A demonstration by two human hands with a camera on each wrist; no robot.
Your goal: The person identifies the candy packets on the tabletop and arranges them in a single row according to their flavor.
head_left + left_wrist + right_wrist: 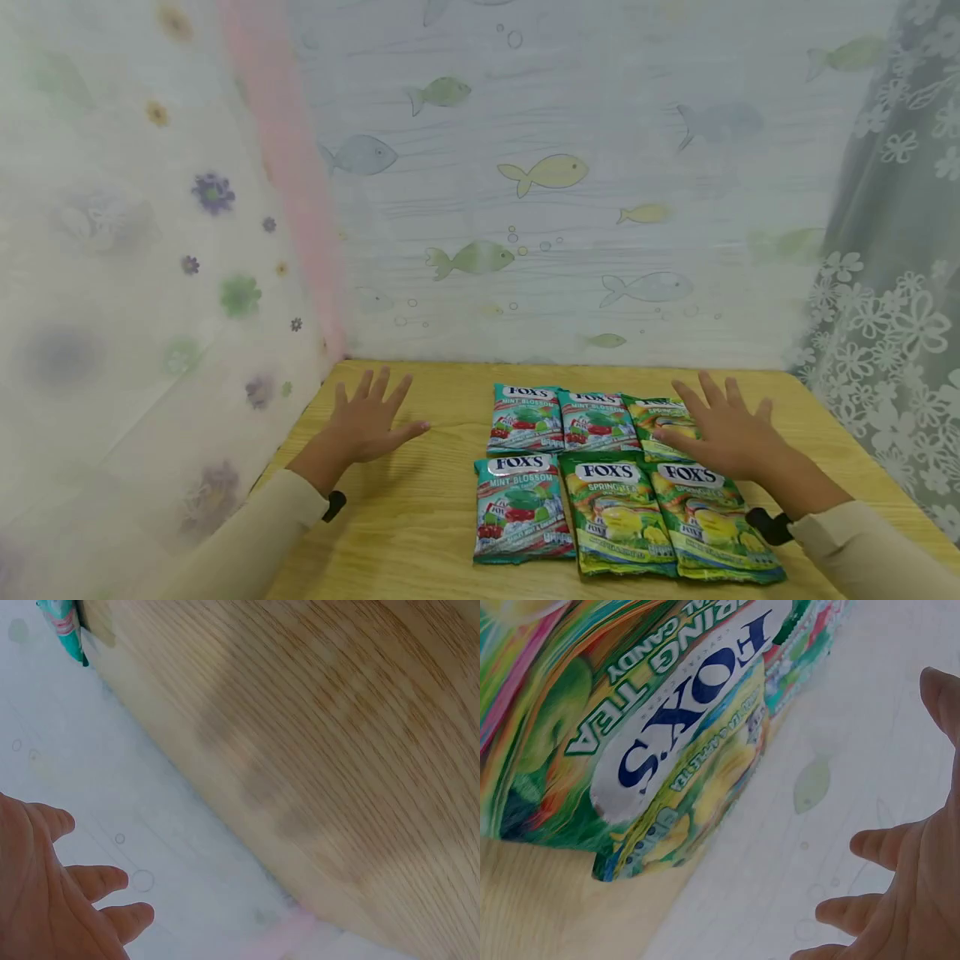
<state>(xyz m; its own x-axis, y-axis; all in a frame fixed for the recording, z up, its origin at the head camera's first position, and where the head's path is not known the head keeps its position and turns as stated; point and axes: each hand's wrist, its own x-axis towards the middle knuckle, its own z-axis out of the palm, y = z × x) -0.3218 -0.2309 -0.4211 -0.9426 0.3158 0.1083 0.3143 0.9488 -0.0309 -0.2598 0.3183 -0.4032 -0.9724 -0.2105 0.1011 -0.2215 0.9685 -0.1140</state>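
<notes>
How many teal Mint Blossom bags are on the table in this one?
3: the back-left bag, the back-middle bag beside it, and the front-left bag. Any lying underneath would be hidden.

Candy bags (522,510): glossy, crinkled plastic film | table (405,525): smooth-looking, grained wood finish | far backdrop (465,200): matt sheeting | right curtain (892,317): sheer, lacy cloth | sleeves (247,529): matt cloth

Muted, diffuse light; soft-edged shadows (259,787) on tabletop (390,795); backdrop (855,712) hazy in wrist views.
</notes>
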